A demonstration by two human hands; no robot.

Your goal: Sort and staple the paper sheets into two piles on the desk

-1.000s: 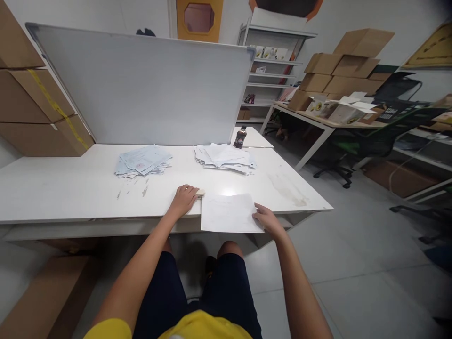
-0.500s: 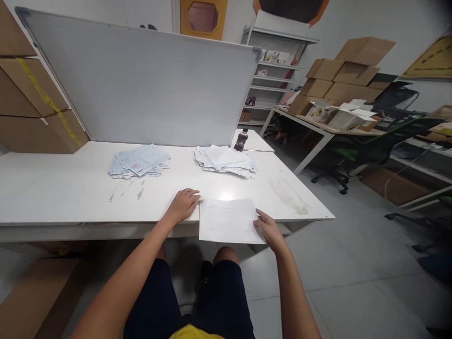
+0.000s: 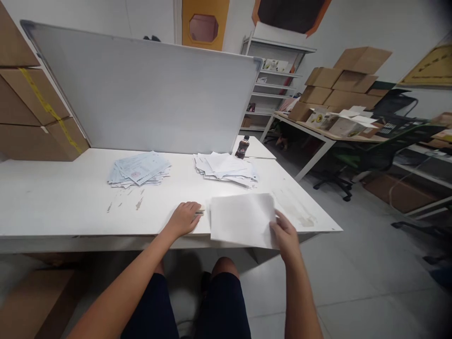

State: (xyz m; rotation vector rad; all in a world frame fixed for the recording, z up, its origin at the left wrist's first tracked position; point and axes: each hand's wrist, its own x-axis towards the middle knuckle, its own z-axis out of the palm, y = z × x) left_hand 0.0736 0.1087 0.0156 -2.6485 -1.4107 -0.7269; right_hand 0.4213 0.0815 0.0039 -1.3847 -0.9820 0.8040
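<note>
My right hand [image 3: 285, 234] pinches the right edge of some white paper sheets [image 3: 243, 220], thumb on top. The sheets are held over the table's front edge, slightly blurred. Just left of them, my left hand [image 3: 184, 218] is wrapped over a small stapler [image 3: 200, 212] on the tabletop. Only the stapler's pale, metal-edged tip shows past my fingers; the rest is covered. A gap separates the stapler from the paper. Farther back lie a pile of bluish printed papers [image 3: 139, 168] on the left and a pile of white papers [image 3: 226, 167] on the right.
A whiteboard [image 3: 141, 94] stands along the back of the white table [image 3: 70, 202]. A dark drink bottle [image 3: 242, 147] is behind the white pile. Cardboard boxes [image 3: 38, 136] are stacked at the left. To the right are another desk with boxes [image 3: 339, 96] and an office chair [image 3: 370, 153].
My right hand has drawn the paper sheets to the right, away from the stapler. My left hand stays on the stapler. The view has tilted slightly.
</note>
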